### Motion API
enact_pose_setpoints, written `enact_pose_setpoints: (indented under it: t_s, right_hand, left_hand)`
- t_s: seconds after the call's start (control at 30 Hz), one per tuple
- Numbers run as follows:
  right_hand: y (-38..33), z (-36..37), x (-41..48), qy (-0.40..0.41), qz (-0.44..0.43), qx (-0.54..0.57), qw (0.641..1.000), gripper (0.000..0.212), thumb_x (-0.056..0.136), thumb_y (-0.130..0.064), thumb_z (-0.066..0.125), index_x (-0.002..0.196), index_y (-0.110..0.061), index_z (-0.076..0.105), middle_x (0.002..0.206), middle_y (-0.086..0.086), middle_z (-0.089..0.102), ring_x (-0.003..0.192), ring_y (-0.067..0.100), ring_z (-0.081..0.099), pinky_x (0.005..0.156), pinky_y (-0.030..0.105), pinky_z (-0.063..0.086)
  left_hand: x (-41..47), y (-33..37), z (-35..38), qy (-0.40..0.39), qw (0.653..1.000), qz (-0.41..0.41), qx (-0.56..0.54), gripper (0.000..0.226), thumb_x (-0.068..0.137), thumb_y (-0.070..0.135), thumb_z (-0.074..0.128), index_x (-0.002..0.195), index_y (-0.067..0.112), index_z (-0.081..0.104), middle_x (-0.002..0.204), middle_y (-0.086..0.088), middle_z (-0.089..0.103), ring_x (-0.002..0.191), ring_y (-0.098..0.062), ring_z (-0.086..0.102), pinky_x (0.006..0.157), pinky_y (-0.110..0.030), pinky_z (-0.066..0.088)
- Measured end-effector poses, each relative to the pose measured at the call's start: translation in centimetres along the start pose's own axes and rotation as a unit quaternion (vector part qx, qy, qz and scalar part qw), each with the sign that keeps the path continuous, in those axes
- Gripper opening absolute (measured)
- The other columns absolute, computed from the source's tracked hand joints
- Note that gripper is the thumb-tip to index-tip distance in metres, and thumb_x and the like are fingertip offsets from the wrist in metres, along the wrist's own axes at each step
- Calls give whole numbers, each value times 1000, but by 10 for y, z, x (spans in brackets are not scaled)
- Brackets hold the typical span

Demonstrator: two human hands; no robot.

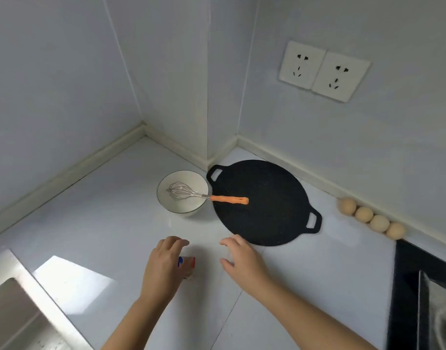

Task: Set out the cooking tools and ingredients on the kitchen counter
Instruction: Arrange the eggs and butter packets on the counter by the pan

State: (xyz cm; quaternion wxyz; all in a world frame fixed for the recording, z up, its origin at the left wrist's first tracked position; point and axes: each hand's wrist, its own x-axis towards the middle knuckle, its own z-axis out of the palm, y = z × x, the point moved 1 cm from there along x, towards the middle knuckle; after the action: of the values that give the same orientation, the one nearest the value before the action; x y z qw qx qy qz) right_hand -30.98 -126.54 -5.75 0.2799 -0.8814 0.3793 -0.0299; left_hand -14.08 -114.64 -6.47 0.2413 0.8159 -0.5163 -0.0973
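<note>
Near the pan (262, 205), our left hand (163, 269) curls its fingers (176, 242) round a small container (187, 265), seemingly to set it down; our right hand (244, 258) hovers spread, empty.

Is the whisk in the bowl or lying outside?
In: the whisk rests its wires inside the white bowl, orange handle over the black pan.
</note>
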Motion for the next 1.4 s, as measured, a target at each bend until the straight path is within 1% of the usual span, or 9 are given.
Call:
enact_pose_setpoints:
  t_s: [0.2, 0.3, 0.6, 0.77, 0.87, 1.03, 1.13, 1.27, 1.4]
  right_hand:
    - [-46, 37, 11, -63, -76, -13, 995, 52, 82, -38, 65, 130, -26, 50, 127, -10, 48, 116, 11, 46, 91, 27, 44]
    - [-58, 43, 15, -72, -101, -31, 992, 55, 79, -41, 69, 128, -28, 48, 125, -11, 49, 111, 12, 47, 89, 30, 46]
    - [-66, 50, 17, -75, -116, -69, 988, 48, 84, -35, 65, 129, -27, 48, 123, -6, 50, 114, 15, 45, 89, 35, 48]
    - [-56, 38, 9, -50, -94, -52, 993, 49, 85, -32, 66, 130, -27, 47, 123, -6, 50, 114, 13, 45, 91, 30, 47]
    - [-34, 21, -6, -25, -67, -47, 996, 46, 85, -33, 65, 127, -28, 48, 122, -9, 50, 113, 11, 46, 91, 27, 46]
    - [30, -20, -50, 15, 24, -41, 999, 47, 86, -35, 67, 129, -28, 49, 126, -12, 52, 115, 8, 48, 92, 20, 46]
    - [72, -47, -81, 32, 81, -53, 995, 46, 88, -37, 65, 130, -28, 49, 127, -12, 53, 115, 7, 49, 92, 19, 44]
    - [129, -79, -120, 54, 148, -75, 985, 47, 90, -36, 63, 133, -26, 48, 131, -10, 53, 117, 10, 49, 96, 22, 43]
    - [185, -105, -147, 63, 194, -119, 972, 45, 91, -36, 60, 134, -27, 47, 133, -9, 52, 119, 13, 47, 96, 27, 40]
  left_hand:
    - [-21, -58, -20, -41, 999, 12, 7, 54, 56, 26, 88, 104, 16, 67, 101, 0, 64, 86, -24, 62, 65, -35, 52]
    - [-27, -70, -21, -77, 997, 30, 10, 60, 59, 42, 84, 112, 24, 62, 107, 6, 61, 93, -17, 58, 71, -28, 47]
    - [-27, -68, -22, -83, 995, 44, 17, 52, 60, 35, 83, 106, 30, 61, 96, 12, 61, 81, -13, 59, 63, -23, 41]
    - [-21, -50, -24, -76, 995, 60, 8, 49, 58, 30, 86, 100, 28, 61, 90, 10, 61, 75, -13, 58, 59, -24, 41]
    - [-13, -25, -18, -94, 992, 82, 16, 47, 60, 33, 87, 98, 29, 59, 91, 10, 61, 76, -14, 59, 60, -18, 36]
    - [5, 54, 9, -164, 978, 129, 14, 39, 83, 41, 69, 118, 31, 53, 122, 12, 54, 114, -12, 49, 87, -18, 40]
    - [15, 108, 33, -194, 967, 167, 1, 37, 86, 38, 67, 119, 29, 53, 126, 11, 53, 116, -10, 48, 95, -19, 41]
    - [21, 170, 77, -217, 948, 233, 0, 41, 87, 37, 66, 124, 29, 52, 127, 9, 52, 117, -11, 47, 96, -21, 37]
    - [30, 224, 125, -198, 935, 295, 5, 36, 85, 31, 63, 120, 26, 55, 122, 9, 55, 111, -14, 49, 85, -21, 31]
